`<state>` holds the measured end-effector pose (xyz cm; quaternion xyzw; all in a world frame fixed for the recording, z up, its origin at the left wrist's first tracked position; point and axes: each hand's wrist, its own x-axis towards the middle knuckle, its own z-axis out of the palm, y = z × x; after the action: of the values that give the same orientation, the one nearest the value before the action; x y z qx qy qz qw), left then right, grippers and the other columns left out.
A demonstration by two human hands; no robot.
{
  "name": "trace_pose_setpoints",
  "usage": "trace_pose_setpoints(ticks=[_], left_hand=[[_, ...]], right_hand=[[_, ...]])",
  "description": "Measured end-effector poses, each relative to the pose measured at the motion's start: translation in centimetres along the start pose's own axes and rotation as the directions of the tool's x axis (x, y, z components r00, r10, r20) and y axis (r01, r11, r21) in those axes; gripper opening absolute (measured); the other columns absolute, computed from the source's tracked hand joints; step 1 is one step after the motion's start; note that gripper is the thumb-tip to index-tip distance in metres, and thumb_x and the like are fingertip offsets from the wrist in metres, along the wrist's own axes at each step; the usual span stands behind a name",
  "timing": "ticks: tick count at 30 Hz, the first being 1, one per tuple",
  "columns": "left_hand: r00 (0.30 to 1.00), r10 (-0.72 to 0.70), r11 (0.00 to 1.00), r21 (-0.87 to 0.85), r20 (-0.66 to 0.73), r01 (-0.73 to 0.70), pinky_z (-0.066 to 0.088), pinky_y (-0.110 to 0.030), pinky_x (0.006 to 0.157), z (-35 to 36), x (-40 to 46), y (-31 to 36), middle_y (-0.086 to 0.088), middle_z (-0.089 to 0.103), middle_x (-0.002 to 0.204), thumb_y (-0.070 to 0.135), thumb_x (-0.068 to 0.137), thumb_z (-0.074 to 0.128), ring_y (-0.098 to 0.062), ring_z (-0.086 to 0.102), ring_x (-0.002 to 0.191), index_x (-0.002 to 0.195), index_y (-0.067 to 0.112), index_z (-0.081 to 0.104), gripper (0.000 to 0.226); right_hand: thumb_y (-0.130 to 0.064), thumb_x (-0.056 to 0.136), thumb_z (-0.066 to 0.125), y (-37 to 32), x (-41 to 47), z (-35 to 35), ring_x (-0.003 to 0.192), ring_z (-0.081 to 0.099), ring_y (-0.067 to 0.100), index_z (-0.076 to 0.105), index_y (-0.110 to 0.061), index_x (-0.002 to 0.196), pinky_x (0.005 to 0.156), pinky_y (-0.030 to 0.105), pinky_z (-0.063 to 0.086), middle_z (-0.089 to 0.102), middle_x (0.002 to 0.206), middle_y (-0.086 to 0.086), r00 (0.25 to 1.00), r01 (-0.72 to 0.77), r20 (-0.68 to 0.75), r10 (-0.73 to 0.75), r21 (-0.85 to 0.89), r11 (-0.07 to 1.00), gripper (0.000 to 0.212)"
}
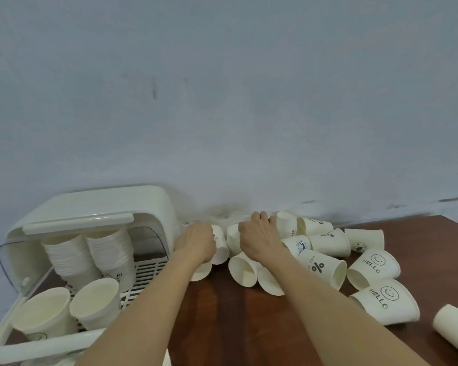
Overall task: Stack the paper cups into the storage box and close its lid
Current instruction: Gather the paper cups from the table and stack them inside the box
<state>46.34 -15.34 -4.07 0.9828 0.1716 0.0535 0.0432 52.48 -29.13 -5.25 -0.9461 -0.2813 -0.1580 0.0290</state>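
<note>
Left hand (196, 243) fingers curled round paper cup (220, 245); right hand (258, 237) fingers: grip unclear, buried in loose cups (325, 268). Risk: crushing thin walls, knocking neighbours rolling off desk (249, 326).

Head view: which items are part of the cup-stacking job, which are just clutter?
Job:
storage box, lid open
stacked cups inside the box
loose cups lying on the table
left hand, right hand, both among the cups

Clutter:
clear plastic wrap by the wall

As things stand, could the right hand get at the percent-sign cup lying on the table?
Probably yes. The percent-sign cup lies on its side just right of the right hand, uncovered on top, though other cups crowd against it.
</note>
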Motion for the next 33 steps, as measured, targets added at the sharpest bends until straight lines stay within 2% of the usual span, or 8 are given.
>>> trace_pose_setpoints(ticks=[10,15,18,21,23,27,29,33], left_hand=[[0.999,-0.014,1.0,0.029,0.047,0.013,0.04,-0.036,0.095,1.2,2.9,-0.1,-0.016,0.045,0.134,0.022,0.098,0.045,-0.03,0.043,0.123,0.128,0.007,0.047,0.034],[0.996,-0.023,0.998,0.065,0.088,0.017,0.039,-0.038,0.096,1.5,3.9,-1.0,-0.014,0.047,0.132,0.034,0.093,0.052,-0.029,0.042,0.123,0.125,0.009,0.05,0.041],[0.991,-0.011,0.997,0.079,0.133,0.0,0.036,-0.041,0.098,1.6,4.3,-1.1,-0.013,0.047,0.135,0.03,0.092,0.051,-0.03,0.039,0.127,0.129,0.011,0.048,0.042],[0.986,-0.013,0.999,0.053,0.166,0.004,0.033,-0.045,0.1,1.7,4.3,-1.1,-0.011,0.046,0.136,0.026,0.089,0.05,-0.03,0.034,0.13,0.132,0.015,0.047,0.044],[0.987,0.001,1.0,0.022,0.159,-0.005,0.032,-0.045,0.1,1.8,4.3,-1.2,-0.009,0.047,0.135,0.026,0.088,0.052,-0.03,0.034,0.13,0.134,0.019,0.046,0.047],[0.995,0.064,0.998,-0.016,0.077,-0.063,0.032,-0.043,0.096,1.4,3.4,-0.9,-0.005,0.055,0.124,0.023,0.084,0.057,-0.028,0.045,0.12,0.123,0.021,0.047,0.04],[0.995,0.099,0.995,-0.013,0.005,-0.099,0.033,-0.041,0.094,1.0,2.7,-0.5,-0.003,0.059,0.117,0.018,0.084,0.057,-0.026,0.05,0.113,0.115,0.022,0.05,0.032],[0.989,0.131,0.991,-0.013,-0.073,-0.133,0.03,-0.038,0.091,0.9,1.4,0.2,0.0,0.061,0.112,0.015,0.087,0.054,-0.022,0.052,0.108,0.111,0.025,0.058,0.025]], right_hand=[[-0.011,0.084,0.043,-0.4,-3.3,0.2,0.099,0.043,0.029,0.07,-0.011,0.096,0.088,0.037,0.035,0.054,0.099,0.009,0.982,0.143,0.119,-0.148,0.049,0.988,0.03],[-0.013,0.085,0.045,-0.5,-3.4,-0.4,0.09,0.043,0.029,0.05,-0.008,0.065,0.084,0.038,0.036,0.046,0.081,0.008,0.952,0.171,0.242,-0.188,0.09,0.981,0.021],[-0.01,0.082,0.043,-0.8,-3.1,-1.0,0.074,0.042,0.027,0.04,-0.011,0.057,0.07,0.031,0.035,0.039,0.064,0.004,0.953,0.086,0.258,-0.16,0.278,0.957,0.025],[-0.007,0.08,0.039,-0.6,-1.8,-0.8,0.069,0.051,0.028,0.051,-0.009,0.066,0.054,0.03,0.035,0.05,0.064,0.005,0.994,-0.078,0.107,0.036,0.419,0.905,0.018],[-0.011,0.083,0.038,-0.2,-0.9,-0.6,0.08,0.055,0.031,0.057,-0.01,0.086,0.064,0.035,0.045,0.059,0.082,0.009,0.987,-0.163,0.074,0.145,0.438,0.884,0.02],[-0.014,0.09,0.041,0.5,0.4,0.0,0.093,0.055,0.03,0.05,-0.009,0.122,0.072,0.035,0.043,0.057,0.11,0.012,0.954,-0.245,0.254,0.162,0.341,0.908,0.034],[-0.018,0.091,0.046,0.1,0.8,0.3,0.083,0.052,0.025,0.055,-0.008,0.098,0.061,0.031,0.039,0.057,0.094,0.006,0.929,-0.248,0.342,0.138,0.304,0.92,0.015],[-0.021,0.088,0.049,-0.7,0.5,0.5,0.061,0.05,0.019,0.044,-0.013,0.064,0.048,0.028,0.037,0.048,0.066,0.002,0.899,-0.278,0.415,0.139,0.296,0.914,0.026]])
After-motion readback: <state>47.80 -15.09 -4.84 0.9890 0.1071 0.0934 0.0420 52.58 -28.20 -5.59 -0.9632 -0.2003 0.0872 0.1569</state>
